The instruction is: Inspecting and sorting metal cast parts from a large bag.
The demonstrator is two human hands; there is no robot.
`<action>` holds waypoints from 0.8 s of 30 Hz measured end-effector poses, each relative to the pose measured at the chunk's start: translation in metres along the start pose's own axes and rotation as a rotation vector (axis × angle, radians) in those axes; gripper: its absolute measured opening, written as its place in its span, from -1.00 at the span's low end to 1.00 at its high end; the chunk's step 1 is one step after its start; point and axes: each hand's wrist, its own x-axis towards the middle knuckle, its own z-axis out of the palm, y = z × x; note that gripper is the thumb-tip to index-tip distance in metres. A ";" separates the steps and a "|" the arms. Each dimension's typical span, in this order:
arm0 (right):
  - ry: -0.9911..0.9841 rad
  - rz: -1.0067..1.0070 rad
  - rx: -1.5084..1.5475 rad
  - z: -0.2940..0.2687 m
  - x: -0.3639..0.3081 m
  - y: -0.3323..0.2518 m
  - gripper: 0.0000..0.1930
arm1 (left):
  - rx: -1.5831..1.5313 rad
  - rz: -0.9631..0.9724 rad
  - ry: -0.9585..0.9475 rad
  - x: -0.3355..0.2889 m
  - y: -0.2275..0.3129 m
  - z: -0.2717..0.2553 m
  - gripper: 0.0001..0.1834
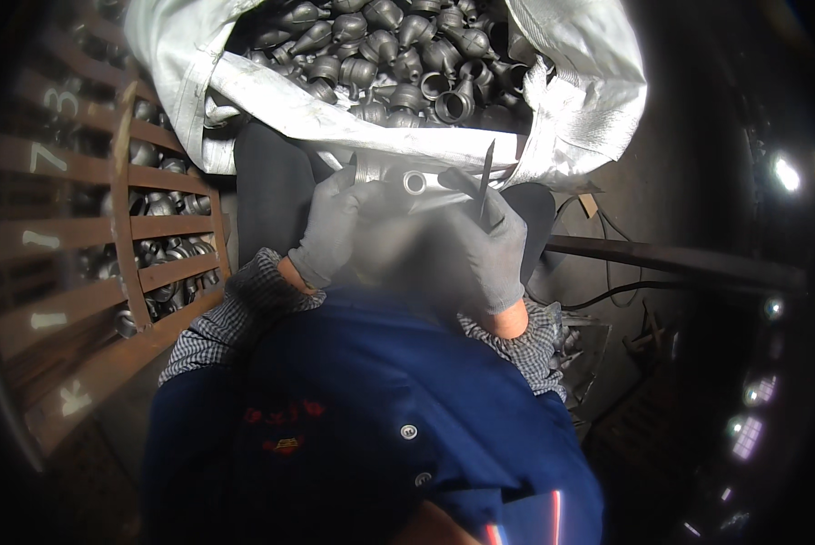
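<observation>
My left hand (333, 225), in a grey glove, is closed on the left end of a grey metal pipe fitting (392, 186). The fitting has a round open mouth facing up and lies across in front of my lap. My right hand (498, 250), gloved the same way, grips a slim dark pointed tool (487, 168) that sticks up past its fingers; it may be a file. The right fingers are close to the fitting's right end, and whether they touch it is hard to make out. A hazy blur covers the space between the hands.
A white woven bulk bag (589, 109) stands open just beyond my hands, holding many dark metal fittings (380, 50). At left is a brown slatted metal crate (171, 227) with more fittings inside. A dark bar (661, 257) and cables (598, 295) lie at right.
</observation>
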 end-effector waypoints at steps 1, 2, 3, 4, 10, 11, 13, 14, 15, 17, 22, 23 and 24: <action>-0.017 -0.029 0.008 0.000 0.000 0.000 -0.56 | 0.022 -0.030 0.026 0.000 0.000 0.000 -0.70; -0.017 -0.013 0.002 0.000 0.001 0.000 -0.56 | 0.053 -0.032 0.014 0.001 0.000 0.001 -0.69; -0.034 -0.030 -0.040 0.000 0.003 0.001 -0.54 | 0.090 -0.048 0.010 0.001 0.000 0.002 -0.68; -0.051 -0.047 -0.080 0.001 0.004 0.002 -0.52 | 0.083 -0.034 0.003 0.000 0.001 0.004 -0.68; -0.044 -0.086 -0.056 0.002 0.006 0.003 -0.50 | 0.063 -0.053 0.004 -0.005 0.012 0.015 -0.70; -0.060 -0.087 -0.056 0.002 0.005 0.003 -0.50 | 0.069 -0.068 0.030 -0.005 0.014 0.017 -0.70; -0.083 -0.041 -0.092 0.003 0.004 0.002 -0.49 | 0.076 -0.085 0.057 -0.005 0.016 0.019 -0.71; -0.082 -0.025 -0.094 0.003 0.004 0.002 -0.49 | 0.077 -0.096 0.041 -0.006 0.017 0.020 -0.72; -0.100 0.003 -0.072 0.003 0.004 0.003 -0.48 | 0.059 -0.089 0.011 -0.005 0.018 0.020 -0.72; -0.115 0.031 -0.048 0.004 0.005 0.004 -0.47 | 0.081 -0.081 0.005 -0.004 0.016 0.020 -0.72; -0.137 -0.069 -0.072 0.011 0.004 0.011 -0.47 | 0.178 -0.079 -0.073 -0.003 0.006 0.018 -0.72; -0.120 -0.066 -0.049 0.011 0.005 0.012 -0.47 | 0.210 -0.067 -0.074 -0.002 0.004 0.018 -0.71; -0.127 -0.067 -0.048 0.010 0.006 0.014 -0.47 | 0.234 -0.053 -0.077 -0.002 0.003 0.018 -0.69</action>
